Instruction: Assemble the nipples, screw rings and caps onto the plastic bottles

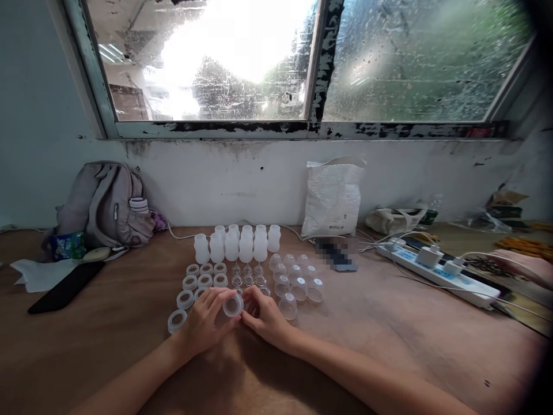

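Note:
A translucent white bottle (233, 305) with a round open mouth is in my left hand (206, 317), whose fingers wrap round it; the mouth faces me. My right hand (268, 320) is beside the bottle's mouth, its fingers bent and close together; whether they hold anything is hidden. Behind my hands stand several white bottles (246, 244) in rows. White rings (185, 298) lie in rows to the left, clear nipples (247, 280) in the middle, and clear domed caps (298, 288) to the right.
A grey backpack (108, 202), black pouch (67, 287) and white cloth (45, 273) are at left. A white plastic bag (332, 199) leans on the wall. A phone (337, 256) and power strip (440, 273) with cables lie at right, near another person's hand (525, 266).

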A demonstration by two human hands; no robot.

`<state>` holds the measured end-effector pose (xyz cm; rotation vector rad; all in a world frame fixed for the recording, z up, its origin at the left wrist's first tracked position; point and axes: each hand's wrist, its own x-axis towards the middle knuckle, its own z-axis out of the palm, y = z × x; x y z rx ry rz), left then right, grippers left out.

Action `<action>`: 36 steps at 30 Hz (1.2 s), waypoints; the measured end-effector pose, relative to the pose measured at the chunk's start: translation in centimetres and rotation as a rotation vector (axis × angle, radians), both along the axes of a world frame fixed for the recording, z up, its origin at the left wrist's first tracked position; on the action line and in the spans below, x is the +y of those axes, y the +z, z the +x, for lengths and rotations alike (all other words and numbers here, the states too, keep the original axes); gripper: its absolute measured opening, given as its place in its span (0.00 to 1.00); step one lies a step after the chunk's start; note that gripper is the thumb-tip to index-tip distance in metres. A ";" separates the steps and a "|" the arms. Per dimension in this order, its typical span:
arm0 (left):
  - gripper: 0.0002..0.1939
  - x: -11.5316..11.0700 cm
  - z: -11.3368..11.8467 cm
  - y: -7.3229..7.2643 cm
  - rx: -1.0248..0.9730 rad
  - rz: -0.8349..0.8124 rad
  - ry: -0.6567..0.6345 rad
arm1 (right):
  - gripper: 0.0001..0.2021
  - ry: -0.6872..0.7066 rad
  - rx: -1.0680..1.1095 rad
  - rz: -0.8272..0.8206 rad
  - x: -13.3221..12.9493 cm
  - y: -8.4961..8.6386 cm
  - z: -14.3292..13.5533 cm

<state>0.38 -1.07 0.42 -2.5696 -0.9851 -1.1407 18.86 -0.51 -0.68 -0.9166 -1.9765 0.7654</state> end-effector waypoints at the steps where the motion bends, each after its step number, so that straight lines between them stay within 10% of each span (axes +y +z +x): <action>1: 0.17 0.0 0.0 0.0 0.002 0.003 -0.011 | 0.09 0.002 0.027 -0.022 0.1 0.1 -0.1; 36: 0.16 -0.1 0.3 0.0 -0.077 -0.465 -0.125 | 0.22 0.205 0.265 -0.281 -0.3 0.8 0.1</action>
